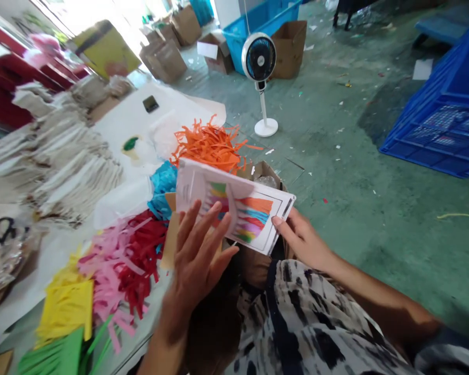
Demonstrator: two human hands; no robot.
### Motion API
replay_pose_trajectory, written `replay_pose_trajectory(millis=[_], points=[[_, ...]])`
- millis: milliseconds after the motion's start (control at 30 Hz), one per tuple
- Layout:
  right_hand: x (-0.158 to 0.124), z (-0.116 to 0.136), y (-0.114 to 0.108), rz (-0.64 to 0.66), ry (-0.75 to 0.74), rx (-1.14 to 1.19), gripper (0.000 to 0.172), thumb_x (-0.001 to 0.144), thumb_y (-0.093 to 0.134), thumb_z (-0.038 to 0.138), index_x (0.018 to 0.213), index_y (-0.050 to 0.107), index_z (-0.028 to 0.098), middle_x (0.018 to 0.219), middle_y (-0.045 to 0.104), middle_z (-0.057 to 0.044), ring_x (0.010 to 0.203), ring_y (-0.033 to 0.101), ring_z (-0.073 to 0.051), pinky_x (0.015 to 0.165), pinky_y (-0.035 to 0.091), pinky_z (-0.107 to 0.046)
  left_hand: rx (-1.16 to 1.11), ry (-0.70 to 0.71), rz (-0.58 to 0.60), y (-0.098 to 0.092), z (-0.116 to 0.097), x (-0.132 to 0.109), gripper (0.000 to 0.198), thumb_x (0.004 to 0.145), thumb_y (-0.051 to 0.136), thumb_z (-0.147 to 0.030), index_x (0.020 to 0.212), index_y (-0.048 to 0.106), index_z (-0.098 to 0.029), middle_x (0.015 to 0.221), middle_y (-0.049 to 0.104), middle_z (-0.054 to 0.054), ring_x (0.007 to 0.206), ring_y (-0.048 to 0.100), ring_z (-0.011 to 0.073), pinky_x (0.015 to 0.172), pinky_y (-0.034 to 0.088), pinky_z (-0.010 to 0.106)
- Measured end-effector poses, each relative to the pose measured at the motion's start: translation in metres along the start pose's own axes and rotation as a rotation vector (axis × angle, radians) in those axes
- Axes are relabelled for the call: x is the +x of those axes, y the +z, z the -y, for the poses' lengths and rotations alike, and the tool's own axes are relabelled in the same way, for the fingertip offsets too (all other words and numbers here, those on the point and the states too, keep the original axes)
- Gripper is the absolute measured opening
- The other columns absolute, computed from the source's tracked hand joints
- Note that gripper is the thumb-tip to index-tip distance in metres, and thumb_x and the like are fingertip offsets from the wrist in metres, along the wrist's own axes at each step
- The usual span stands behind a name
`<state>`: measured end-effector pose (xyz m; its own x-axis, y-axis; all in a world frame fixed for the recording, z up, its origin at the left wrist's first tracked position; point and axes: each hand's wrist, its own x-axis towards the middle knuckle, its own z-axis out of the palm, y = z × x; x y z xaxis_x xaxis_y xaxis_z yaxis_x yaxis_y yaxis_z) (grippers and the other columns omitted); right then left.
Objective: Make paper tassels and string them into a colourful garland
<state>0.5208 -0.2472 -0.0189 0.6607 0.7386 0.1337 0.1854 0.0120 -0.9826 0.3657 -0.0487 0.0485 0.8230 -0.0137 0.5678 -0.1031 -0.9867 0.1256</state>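
Observation:
In my right hand (pixel 297 237) is a thin printed booklet or packet (pixel 254 208), gripped at its right edge with the thumb on top. Its front carries pictures of coloured fringe strips in orange, blue, pink and green. My left hand (pixel 203 242) hovers over or rests against its left part, fingers spread; whether it touches cannot be told. Beyond the packet lies a heap of orange cut strips (pixel 207 143). To the left on the table sit a blue bundle (pixel 162 190), red strips (pixel 143 255), pink strips (pixel 111 255), yellow strips (pixel 66 307) and green strips (pixel 54 354).
Stacks of whitish folded material (pixel 62 151) fill the table's left side. A white fan (pixel 260 57) stands on the green floor, with cardboard boxes (pixel 291 49) and a blue bin (pixel 234 44) behind it. At right is a blue plastic crate (pixel 441 114). An open carton (pixel 266 169) sits below the packet.

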Motion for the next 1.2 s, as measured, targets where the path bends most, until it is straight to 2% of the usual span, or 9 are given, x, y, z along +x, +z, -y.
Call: replay_pose_trajectory(millis=[100,200,300,567,667,867,967,1067,1200], points=[[0.011,0.030,-0.031,0.280,-0.151,-0.229,0.031,0.110,0.048,0.047,0.122,0.063,0.022,0.112,0.074,-0.008,0.094,0.067,-0.022,0.089,0.055,-0.038,0.079,0.128,0.140,-0.033,-0.003,0.048,0.081,0.095,0.075,-0.046,0.166,0.038,-0.031,0.163,0.054,0.009,0.164,0.028,0.0336,0.136,0.014,0.060],[0.021,0.055,-0.050,0.488,-0.239,-0.277,0.029,0.112,0.046,0.046,0.115,0.062,0.022,0.100,0.071,-0.004,0.086,0.064,-0.019,0.085,0.053,-0.033,-0.048,0.091,0.346,-0.045,-0.011,0.077,0.072,0.102,0.067,-0.044,0.166,0.037,-0.031,0.152,0.065,0.009,0.144,0.059,0.0317,0.125,0.042,0.053],[0.022,0.067,-0.060,0.557,-0.209,-0.254,0.032,0.113,0.042,0.047,0.118,0.060,0.021,0.103,0.070,-0.004,0.087,0.064,-0.017,0.086,0.052,-0.032,-0.277,-0.078,0.459,-0.031,-0.026,0.069,0.064,0.108,0.057,-0.032,0.167,0.035,-0.028,0.147,0.068,0.010,0.126,0.072,0.0253,0.109,0.057,0.038],[-0.004,0.051,-0.069,0.515,-0.014,-0.228,0.051,0.112,0.033,0.056,0.136,0.069,0.027,0.131,0.073,-0.006,0.121,0.068,-0.025,0.108,0.050,-0.040,-0.682,-0.427,0.222,0.044,-0.082,-0.022,0.068,0.109,0.049,-0.023,0.171,0.024,-0.028,0.170,0.044,0.012,0.155,0.047,0.0263,0.127,0.043,0.043],[-0.012,0.044,-0.072,0.558,-0.009,-0.255,0.042,0.110,0.044,0.053,0.124,0.075,0.028,0.118,0.078,-0.004,0.108,0.071,-0.025,0.102,0.054,-0.039,-0.757,-0.470,0.201,0.057,-0.096,-0.037,0.071,0.107,0.053,-0.024,0.171,0.023,-0.028,0.171,0.042,0.011,0.156,0.046,0.0267,0.128,0.044,0.043],[-0.017,0.042,-0.072,0.633,0.088,-0.231,0.043,0.111,0.043,0.051,0.104,0.074,0.023,0.092,0.077,-0.002,0.078,0.070,-0.019,0.074,0.058,-0.030,-0.857,-0.413,0.217,0.057,-0.087,-0.038,0.072,0.107,0.052,-0.025,0.172,0.021,-0.029,0.169,0.045,0.011,0.148,0.056,0.0261,0.122,0.051,0.039],[-0.017,0.044,-0.068,0.605,-0.022,-0.293,0.042,0.112,0.041,0.046,0.123,0.075,0.025,0.109,0.079,-0.005,0.093,0.074,-0.022,0.087,0.059,-0.034,-0.873,-0.359,0.173,0.055,-0.080,-0.037,0.066,0.107,0.051,-0.021,0.169,0.031,-0.029,0.165,0.051,0.010,0.147,0.057,0.0247,0.123,0.049,0.038],[-0.018,0.048,-0.065,0.574,-0.155,-0.353,0.044,0.111,0.045,0.039,0.152,0.059,0.031,0.141,0.071,-0.006,0.121,0.071,-0.024,0.104,0.056,-0.039,-0.953,-0.390,0.119,0.054,-0.079,-0.040,0.061,0.106,0.052,-0.019,0.165,0.038,-0.031,0.159,0.058,0.008,0.143,0.060,0.0234,0.123,0.049,0.038],[-0.021,0.057,-0.066,0.562,-0.230,-0.404,0.055,0.108,0.056,0.031,0.161,0.047,0.038,0.145,0.070,-0.003,0.123,0.071,-0.022,0.101,0.057,-0.035,-1.002,-0.395,0.084,0.050,-0.081,-0.049,0.058,0.107,0.052,-0.021,0.163,0.040,-0.033,0.154,0.063,0.007,0.136,0.065,0.0234,0.117,0.054,0.038]])
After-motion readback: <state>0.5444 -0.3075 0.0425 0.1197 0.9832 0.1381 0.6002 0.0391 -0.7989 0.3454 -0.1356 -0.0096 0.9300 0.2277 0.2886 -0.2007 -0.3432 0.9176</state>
